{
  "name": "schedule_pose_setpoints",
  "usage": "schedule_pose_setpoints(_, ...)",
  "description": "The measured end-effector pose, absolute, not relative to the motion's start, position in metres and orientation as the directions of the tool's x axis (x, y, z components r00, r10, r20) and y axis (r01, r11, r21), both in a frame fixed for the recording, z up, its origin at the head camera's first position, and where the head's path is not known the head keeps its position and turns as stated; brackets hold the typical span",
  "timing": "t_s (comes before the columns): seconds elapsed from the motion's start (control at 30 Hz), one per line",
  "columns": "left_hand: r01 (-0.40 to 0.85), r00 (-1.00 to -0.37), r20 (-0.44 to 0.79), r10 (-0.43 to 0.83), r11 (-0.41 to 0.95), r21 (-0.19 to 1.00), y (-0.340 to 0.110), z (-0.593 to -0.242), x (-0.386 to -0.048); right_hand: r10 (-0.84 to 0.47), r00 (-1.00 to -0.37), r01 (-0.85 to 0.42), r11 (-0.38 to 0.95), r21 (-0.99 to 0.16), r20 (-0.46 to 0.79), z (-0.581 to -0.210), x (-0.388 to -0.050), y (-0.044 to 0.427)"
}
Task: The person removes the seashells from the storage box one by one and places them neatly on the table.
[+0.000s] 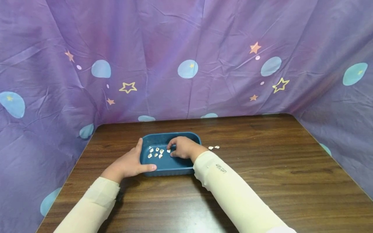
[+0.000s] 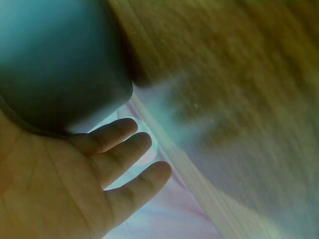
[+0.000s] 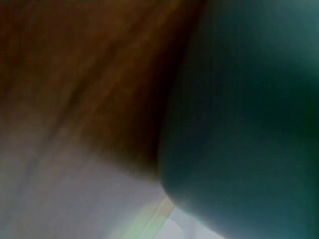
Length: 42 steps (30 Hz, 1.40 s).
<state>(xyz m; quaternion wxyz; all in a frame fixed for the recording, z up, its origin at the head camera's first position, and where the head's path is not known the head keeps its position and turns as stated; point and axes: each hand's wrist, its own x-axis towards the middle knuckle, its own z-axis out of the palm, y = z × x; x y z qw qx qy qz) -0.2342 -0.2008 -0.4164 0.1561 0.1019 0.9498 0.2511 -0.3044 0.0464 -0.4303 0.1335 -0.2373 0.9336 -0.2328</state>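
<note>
Right hand [image 1: 183,148] inside a blue basin [image 1: 169,173], pinching a white piece [image 1: 168,151].
Left hand [image 1: 128,163], fingers straight, touches the basin's left side; other white pieces [image 1: 150,155] lie inside, two more [image 1: 210,148] on the wooden table [image 1: 262,161] rightward.

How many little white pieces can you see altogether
9 visible white pieces: six in two rows in the left half of the blue tray, one at the right hand inside it, and two on the table right of the tray. The hand may hide more.
</note>
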Motion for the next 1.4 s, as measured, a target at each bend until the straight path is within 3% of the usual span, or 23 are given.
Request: schedule_pose_setpoints(1.4,0.111,-0.929,-0.248,0.273,0.848,0.519,-0.2015,-0.4174,-0.2344,-0.537,-0.832,-0.393,0.749,-0.534,-0.141,-0.4333,-0.3063,0.0467)
